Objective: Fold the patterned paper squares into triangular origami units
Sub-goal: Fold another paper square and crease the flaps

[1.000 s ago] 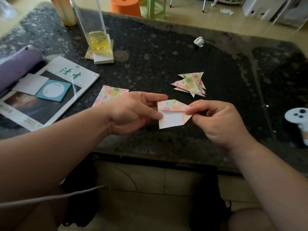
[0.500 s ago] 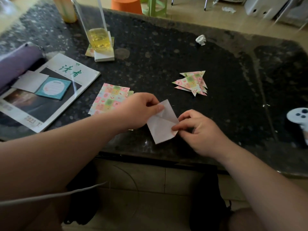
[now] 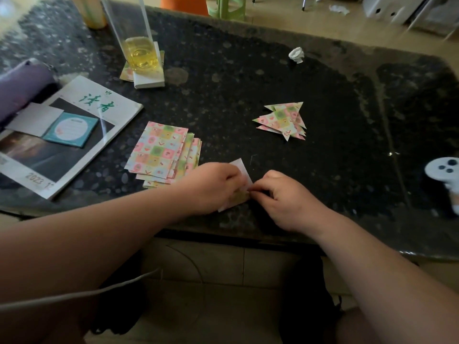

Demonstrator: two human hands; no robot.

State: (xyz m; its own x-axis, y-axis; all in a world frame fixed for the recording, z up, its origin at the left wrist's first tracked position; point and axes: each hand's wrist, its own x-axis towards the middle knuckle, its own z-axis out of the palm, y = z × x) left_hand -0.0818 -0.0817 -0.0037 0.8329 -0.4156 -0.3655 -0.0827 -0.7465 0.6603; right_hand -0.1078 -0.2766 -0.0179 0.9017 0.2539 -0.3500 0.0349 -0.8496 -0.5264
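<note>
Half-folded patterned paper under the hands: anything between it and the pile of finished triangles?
Nothing visible. Bare dark stone table lies between the half-folded patterned paper and the pile of finished triangular units.
</note>
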